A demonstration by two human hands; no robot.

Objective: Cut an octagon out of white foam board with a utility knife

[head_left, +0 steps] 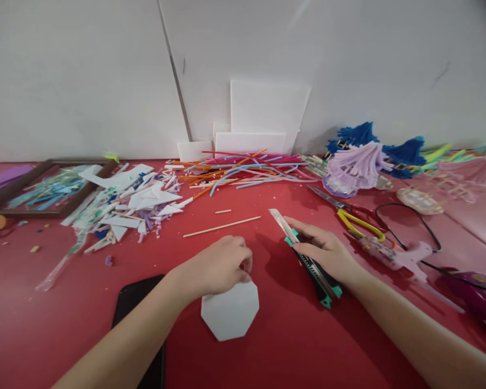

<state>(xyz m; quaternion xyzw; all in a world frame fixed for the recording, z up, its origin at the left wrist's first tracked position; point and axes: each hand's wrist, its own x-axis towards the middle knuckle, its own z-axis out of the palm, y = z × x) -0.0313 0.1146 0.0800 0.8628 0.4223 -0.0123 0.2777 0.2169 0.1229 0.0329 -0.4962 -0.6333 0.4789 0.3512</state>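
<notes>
My left hand (pixel 227 266), its fingers curled together, is at the upper edge of a white polygonal board (pixel 230 313); whether its fingertips pinch anything is hidden. My right hand (pixel 318 246) is wrapped around a black and green utility knife (pixel 314 270), whose blade points up and to the left. Beyond my left hand, a long thin wooden stick (pixel 222 227) and a short stick piece (pixel 223 211) lie on the red table (pixel 210 367).
White scraps (pixel 146 197) and a brown frame (pixel 62 210) are on the left. Pipe cleaners (pixel 247 170) lie before white boards (pixel 267 108). Yellow-handled pliers (pixel 360 226), a pink glue gun (pixel 409 259) and tasselled pieces (pixel 356 165) are on the right. A black phone (pixel 135 302) lies beneath my left forearm.
</notes>
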